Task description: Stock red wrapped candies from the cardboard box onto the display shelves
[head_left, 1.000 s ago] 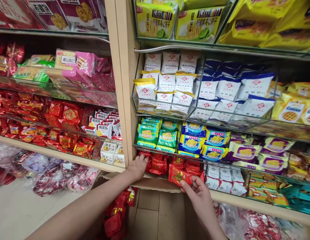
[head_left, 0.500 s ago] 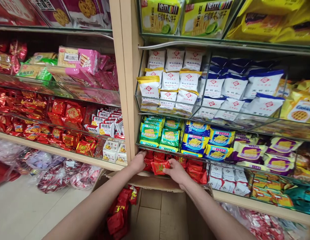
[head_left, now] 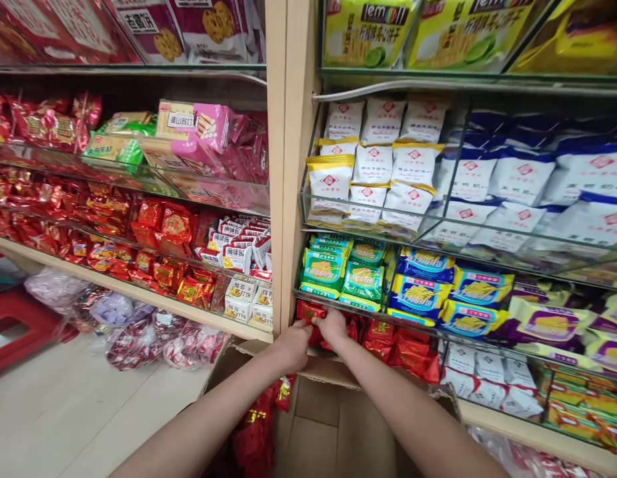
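Note:
Both of my hands reach into the bottom compartment, at its left end beside the wooden upright. My right hand [head_left: 333, 328] is closed, its thumb and fingers pinching a red snack packet [head_left: 310, 310]. Close against it, my left hand [head_left: 292, 346] has its fingers curled at the lower left side of the same packet; its fingertips are partly hidden. More red packets [head_left: 381, 340] lie in this compartment to the right. Below my forearms stands an open cardboard box [head_left: 316, 441], with loose red packets [head_left: 255, 431] along its left side.
Green biscuit packs [head_left: 363, 282] and blue-and-yellow packs [head_left: 420, 292] fill the shelf just above my hands. A wooden upright [head_left: 288, 166] divides the two shelf units. Plastic bags of red packets [head_left: 134, 342] lie on the floor to the left, near a red stool-like object [head_left: 20, 332].
My right hand has moved left with a red packet to the compartment's left end. My left hand has drawn back slightly beside it. The view has shifted left.

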The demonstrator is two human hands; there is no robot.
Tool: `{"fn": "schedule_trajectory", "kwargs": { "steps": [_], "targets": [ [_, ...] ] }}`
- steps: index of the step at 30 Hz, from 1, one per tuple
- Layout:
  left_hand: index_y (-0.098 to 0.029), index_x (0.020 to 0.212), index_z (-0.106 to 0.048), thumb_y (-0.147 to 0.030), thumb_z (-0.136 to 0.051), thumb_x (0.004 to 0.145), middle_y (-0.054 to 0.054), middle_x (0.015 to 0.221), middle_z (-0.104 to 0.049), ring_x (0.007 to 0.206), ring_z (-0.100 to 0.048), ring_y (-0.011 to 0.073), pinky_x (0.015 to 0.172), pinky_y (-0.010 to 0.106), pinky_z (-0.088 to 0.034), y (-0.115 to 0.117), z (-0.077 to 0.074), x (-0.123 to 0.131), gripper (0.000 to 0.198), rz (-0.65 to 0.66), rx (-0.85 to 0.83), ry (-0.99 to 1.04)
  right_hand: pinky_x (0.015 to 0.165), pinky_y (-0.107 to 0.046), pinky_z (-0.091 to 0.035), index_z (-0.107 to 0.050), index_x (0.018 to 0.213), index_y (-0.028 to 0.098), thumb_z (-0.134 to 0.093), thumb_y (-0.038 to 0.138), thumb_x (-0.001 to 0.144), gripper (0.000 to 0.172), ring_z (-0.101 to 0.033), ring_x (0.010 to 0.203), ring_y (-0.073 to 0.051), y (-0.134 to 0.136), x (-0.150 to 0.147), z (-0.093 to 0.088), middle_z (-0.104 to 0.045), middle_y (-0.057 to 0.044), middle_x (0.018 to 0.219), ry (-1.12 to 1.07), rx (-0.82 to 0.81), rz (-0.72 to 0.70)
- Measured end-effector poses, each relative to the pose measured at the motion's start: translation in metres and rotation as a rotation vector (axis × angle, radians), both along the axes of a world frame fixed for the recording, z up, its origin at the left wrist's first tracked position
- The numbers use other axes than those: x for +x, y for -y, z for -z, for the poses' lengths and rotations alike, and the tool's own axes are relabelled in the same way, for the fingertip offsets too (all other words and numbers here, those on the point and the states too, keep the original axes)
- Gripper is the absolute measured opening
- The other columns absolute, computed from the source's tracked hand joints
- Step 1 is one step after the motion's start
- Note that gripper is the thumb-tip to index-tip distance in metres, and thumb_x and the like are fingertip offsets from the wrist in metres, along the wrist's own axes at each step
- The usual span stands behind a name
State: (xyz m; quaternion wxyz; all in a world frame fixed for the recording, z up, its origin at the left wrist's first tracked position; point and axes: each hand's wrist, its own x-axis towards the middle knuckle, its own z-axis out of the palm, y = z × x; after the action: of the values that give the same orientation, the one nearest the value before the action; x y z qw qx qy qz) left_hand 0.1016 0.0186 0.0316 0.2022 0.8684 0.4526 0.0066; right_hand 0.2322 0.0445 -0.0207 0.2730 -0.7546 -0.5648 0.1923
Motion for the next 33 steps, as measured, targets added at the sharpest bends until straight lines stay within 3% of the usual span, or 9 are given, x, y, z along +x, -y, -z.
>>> {"fn": "schedule_trajectory", "kwargs": {
  "steps": [4, 8, 13, 18, 22, 28, 33],
  "targets": [
    [-0.011, 0.128, -0.035, 0.001, -0.047, 0.063, 0.017, 0.136, -0.028, 0.117, -0.040, 0.0288, 0.096, 0.034, -0.035, -0.010, 0.006, 0.009, 0.068, 0.022, 0.036, -0.072, 0.080, -0.037, -0.044, -0.057, 0.097, 0.014, -0.055, 0.026, 0.077, 0.023, -0.057, 0.092, -0.021, -0.002, -0.006, -0.010, -0.062, -0.011, 0.100, 0.106, -0.132, 0.042],
    [-0.013, 0.130, -0.032, 0.002, -0.051, 0.059, 0.017, 0.131, -0.031, 0.108, -0.046, 0.0313, 0.090, 0.039, -0.040, -0.019, 0.010, 0.016, 0.074, 0.014, 0.063, -0.144, 0.082, -0.035, -0.041, -0.054, 0.100, 0.009, -0.054, 0.020, 0.074, 0.028, -0.055, 0.095, -0.025, 0.006, -0.003, -0.017, -0.060, -0.016, 0.101, 0.193, -0.145, 0.006],
    [-0.012, 0.124, -0.037, -0.003, -0.049, 0.066, 0.019, 0.126, -0.034, 0.108, -0.045, 0.0302, 0.087, 0.039, -0.040, -0.019, 0.008, 0.020, 0.061, 0.006, 0.077, -0.188, 0.085, -0.030, -0.038, -0.050, 0.107, 0.012, -0.052, 0.015, 0.073, 0.034, -0.050, 0.101, -0.024, 0.032, 0.015, -0.019, -0.054, -0.015, 0.108, 0.265, -0.124, -0.088],
    [-0.013, 0.118, -0.043, -0.009, -0.054, 0.071, 0.015, 0.120, -0.042, 0.109, -0.044, 0.0273, 0.087, 0.039, -0.039, -0.020, 0.003, 0.028, 0.048, 0.033, 0.042, -0.234, 0.078, -0.028, -0.040, -0.060, 0.088, 0.017, -0.055, 0.011, 0.070, 0.020, -0.056, 0.089, -0.020, 0.054, 0.037, -0.018, -0.056, -0.009, 0.097, 0.331, -0.216, -0.276],
    [-0.014, 0.117, -0.043, -0.020, -0.053, 0.079, 0.011, 0.122, -0.043, 0.107, -0.045, 0.0245, 0.086, 0.043, -0.040, -0.023, 0.001, 0.038, 0.039, -0.013, 0.021, -0.296, 0.076, -0.028, -0.041, -0.060, 0.093, 0.015, -0.055, 0.011, 0.070, 0.023, -0.056, 0.091, -0.021, 0.054, 0.046, -0.012, -0.057, -0.011, 0.098, 0.366, -0.272, -0.330],
    [-0.013, 0.111, -0.049, -0.027, -0.053, 0.080, 0.010, 0.119, -0.047, 0.105, -0.047, 0.0228, 0.087, 0.044, -0.040, -0.023, -0.002, 0.040, 0.033, -0.026, 0.007, -0.326, 0.078, -0.027, -0.041, -0.059, 0.098, 0.013, -0.055, 0.015, 0.073, 0.026, -0.056, 0.092, -0.021, 0.052, 0.048, -0.014, -0.057, -0.012, 0.102, 0.411, -0.264, -0.365],
    [-0.014, 0.109, -0.049, -0.026, -0.052, 0.080, 0.009, 0.117, -0.048, 0.102, -0.049, 0.0213, 0.085, 0.042, -0.041, -0.018, -0.006, 0.032, 0.031, 0.016, 0.033, -0.325, 0.089, -0.031, -0.036, -0.046, 0.118, 0.011, -0.048, 0.010, 0.076, 0.042, -0.043, 0.111, -0.025, 0.045, 0.048, -0.021, -0.046, -0.016, 0.121, 0.481, -0.210, -0.341]
  ]
}}
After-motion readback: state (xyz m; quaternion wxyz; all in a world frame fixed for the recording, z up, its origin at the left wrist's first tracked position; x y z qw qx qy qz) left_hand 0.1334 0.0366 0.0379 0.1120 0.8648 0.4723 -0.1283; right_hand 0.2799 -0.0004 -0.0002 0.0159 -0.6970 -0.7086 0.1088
